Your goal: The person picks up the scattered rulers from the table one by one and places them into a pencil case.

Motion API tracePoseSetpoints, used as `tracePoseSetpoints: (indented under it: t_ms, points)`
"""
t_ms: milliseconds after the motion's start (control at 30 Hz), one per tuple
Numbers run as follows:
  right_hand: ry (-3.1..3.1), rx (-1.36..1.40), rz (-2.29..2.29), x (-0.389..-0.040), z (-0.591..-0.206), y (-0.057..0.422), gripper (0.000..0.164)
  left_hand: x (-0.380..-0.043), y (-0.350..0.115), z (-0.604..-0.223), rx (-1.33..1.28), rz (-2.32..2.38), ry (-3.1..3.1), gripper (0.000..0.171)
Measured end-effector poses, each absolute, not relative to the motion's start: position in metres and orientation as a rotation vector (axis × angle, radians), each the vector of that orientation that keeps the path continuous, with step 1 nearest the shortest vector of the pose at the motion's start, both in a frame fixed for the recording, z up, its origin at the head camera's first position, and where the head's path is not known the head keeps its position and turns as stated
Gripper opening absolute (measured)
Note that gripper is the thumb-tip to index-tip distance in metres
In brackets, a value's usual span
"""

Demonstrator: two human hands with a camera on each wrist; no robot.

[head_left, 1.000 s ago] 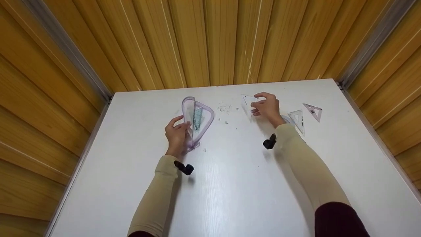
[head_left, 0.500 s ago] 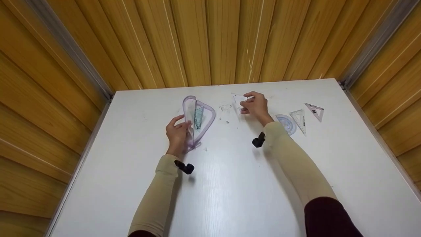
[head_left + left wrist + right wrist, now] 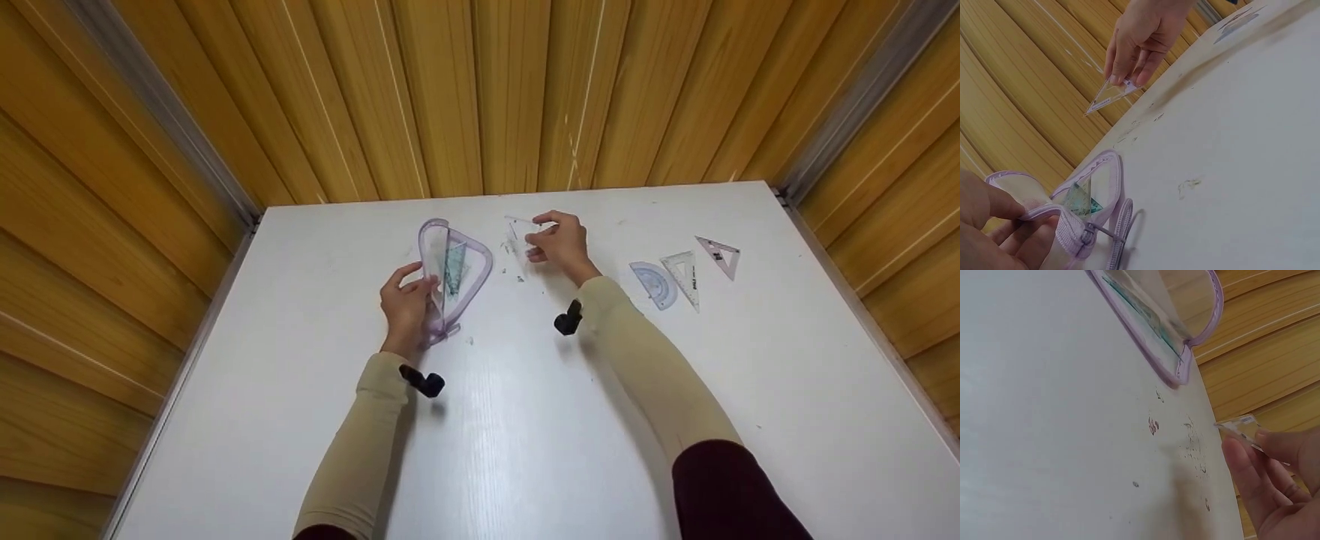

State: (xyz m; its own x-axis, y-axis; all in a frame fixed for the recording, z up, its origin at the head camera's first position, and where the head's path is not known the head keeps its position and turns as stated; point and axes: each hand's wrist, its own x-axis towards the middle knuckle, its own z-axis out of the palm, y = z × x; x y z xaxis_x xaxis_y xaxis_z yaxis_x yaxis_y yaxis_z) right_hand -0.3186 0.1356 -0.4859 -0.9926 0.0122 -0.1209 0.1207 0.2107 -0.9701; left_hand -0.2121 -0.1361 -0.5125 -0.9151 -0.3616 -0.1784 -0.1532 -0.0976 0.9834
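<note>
My left hand (image 3: 406,306) pinches the lifted edge of a clear zip pouch (image 3: 1114,169) with purple trim, holding its mouth apart. Inside the pouch lies a teal set square (image 3: 1078,199), seen through the opening in the left wrist view. My right hand (image 3: 561,241) pinches a clear set square (image 3: 1111,94) between thumb and fingers, raised over the table to the right of the pouch. One corner of this set square points toward the pouch; the fingers cover its other end.
On the white table (image 3: 480,435), a blue protractor (image 3: 655,285), a clear set square with black print (image 3: 682,276) and a pinkish set square (image 3: 720,256) lie at the right. Dark smudges (image 3: 1153,426) mark the tabletop beside the pouch. Wood-patterned panels (image 3: 502,97) rise behind.
My right hand has moved left with the clear set square, nearer the pouch, uncovering the protractor. My left hand keeps its hold on the pouch in about the same place.
</note>
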Motion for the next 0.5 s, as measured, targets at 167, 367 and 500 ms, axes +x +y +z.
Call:
tracePoseSetpoints:
  t_ms: [167,367,500]
  points:
    - [2.355,0.131,-1.913,-0.32,-0.487,0.123,0.041,-0.212,-0.137,-0.513,0.555,-2.148,-1.995,0.038]
    - [2.359,0.122,-1.865,-0.32,-0.486,0.109,0.042,-0.213,-0.138,-0.514,0.519,-2.155,-1.98,0.039]
    - [2.362,0.121,-1.844,-0.319,-0.486,0.102,0.043,-0.211,-0.138,-0.514,0.526,-2.159,-1.981,0.039]
